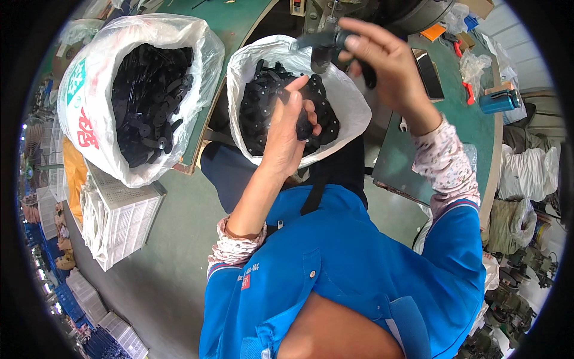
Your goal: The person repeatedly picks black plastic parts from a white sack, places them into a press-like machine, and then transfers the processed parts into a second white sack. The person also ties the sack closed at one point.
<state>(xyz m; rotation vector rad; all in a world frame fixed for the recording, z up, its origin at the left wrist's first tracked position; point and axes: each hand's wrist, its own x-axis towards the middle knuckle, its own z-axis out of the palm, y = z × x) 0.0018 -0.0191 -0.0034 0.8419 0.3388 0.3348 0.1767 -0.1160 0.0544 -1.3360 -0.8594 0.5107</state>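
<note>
My left hand (286,133) is over a white woven sack (353,110) between my knees, its fingers curled round a black part (304,127) with a rounded end. Many small black curved parts (254,110) with round ends and holes fill that sack. Above its far right rim, beside a machine (327,24), my right hand (382,63) pinches a black curved piece (335,40). That piece is smeared by motion, so its exact kind is not visible. The two hands are apart.
A second white sack (89,116) of similar black parts stands on the green table to the left. A white plastic crate (128,230) is below it. On the right-hand green table (397,161) lie a phone-like dark slab (427,75), a blue cylinder (501,102) and red-handled tools (468,93).
</note>
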